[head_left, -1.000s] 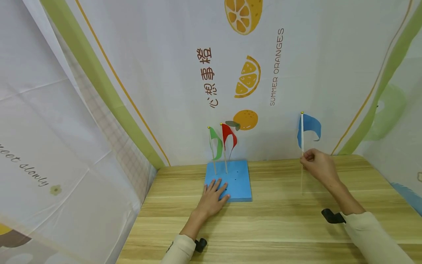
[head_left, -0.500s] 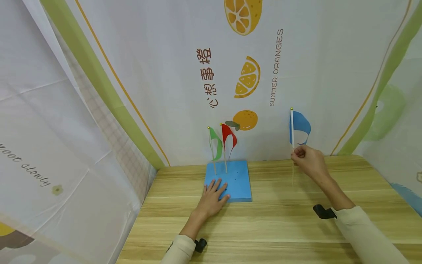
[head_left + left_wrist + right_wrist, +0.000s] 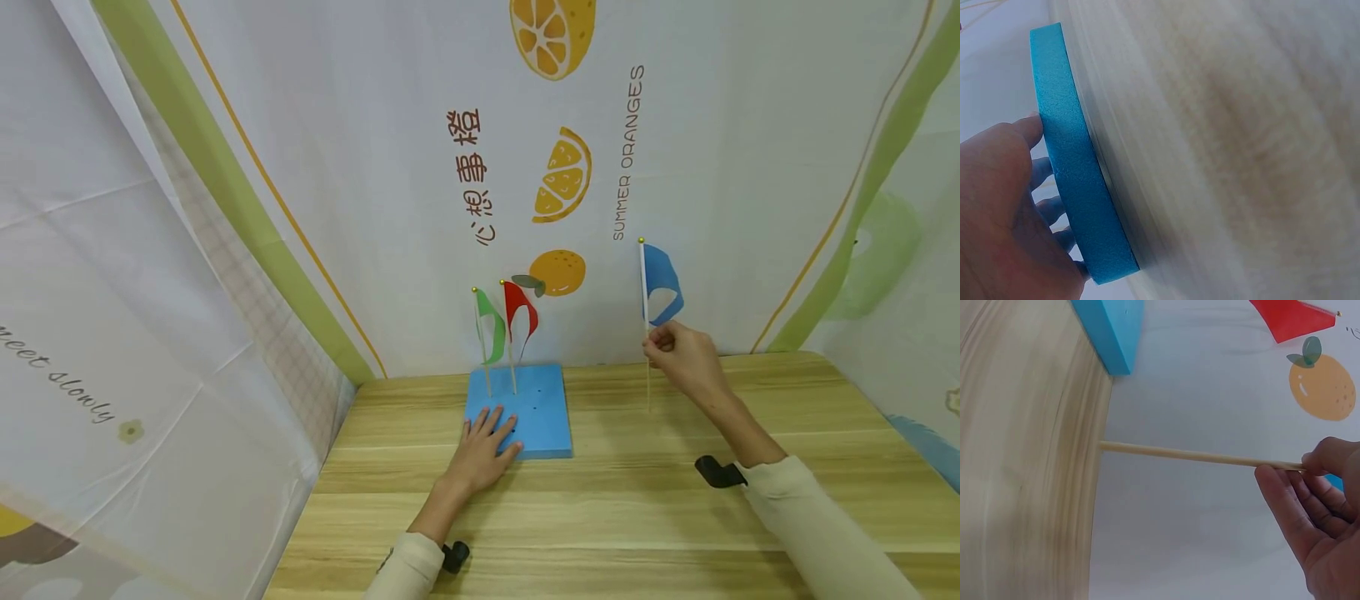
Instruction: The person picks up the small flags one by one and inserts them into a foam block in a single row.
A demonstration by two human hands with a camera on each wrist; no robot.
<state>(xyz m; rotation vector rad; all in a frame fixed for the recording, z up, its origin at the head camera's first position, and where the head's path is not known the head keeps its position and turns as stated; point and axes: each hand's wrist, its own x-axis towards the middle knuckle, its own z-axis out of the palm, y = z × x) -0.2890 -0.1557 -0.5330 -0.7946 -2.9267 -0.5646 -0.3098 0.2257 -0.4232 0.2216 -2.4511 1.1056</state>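
Observation:
A blue foam block (image 3: 543, 429) with small dark holes lies flat on the table. A green flag (image 3: 492, 333) and a red flag (image 3: 521, 308) stand upright at its back left. My left hand (image 3: 480, 454) rests on the block's front left part with fingers spread; the left wrist view shows the block's thick edge (image 3: 1075, 162). To the right of the block, my right hand (image 3: 688, 358) pinches the stick of a blue flag (image 3: 662, 279) between thumb and fingertips. The flag is upright, and its bare wooden stick (image 3: 1179, 454) extends down below the fingers.
The wood-grain table (image 3: 600, 533) reaches back to a white curtain (image 3: 360, 167) printed with oranges and lettering. More curtain hangs at the left and right sides. A black wrist camera mount (image 3: 718, 472) sits at the right wrist.
My right hand has carried the blue flag leftward and slightly up, closer to the foam block. My left hand, the block and the other two flags have stayed in place.

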